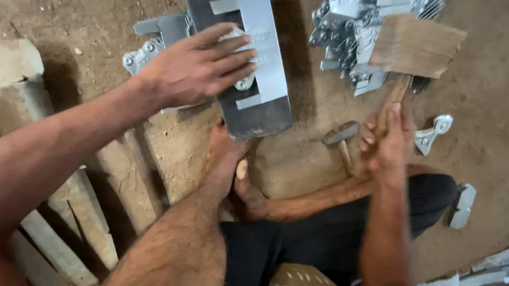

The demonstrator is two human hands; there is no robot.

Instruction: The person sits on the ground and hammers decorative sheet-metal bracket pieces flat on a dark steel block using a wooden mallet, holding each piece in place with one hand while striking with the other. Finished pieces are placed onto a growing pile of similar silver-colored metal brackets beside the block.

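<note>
The left hand (199,67) is lying flat, fingers stretched, pressing a bright metal plate (257,48) on the dark block (251,108) that is resting on the earth floor (503,110). The right hand (390,141) is closing around the handle of a wooden mallet (414,47), whose head is sitting over a pile of metal parts (360,12). A small hammer (342,137) is lying just beside this hand. To do it well, I think the plate should be staying square on the block, and the left fingers should be keeping away from where the mallet is landing.
</note>
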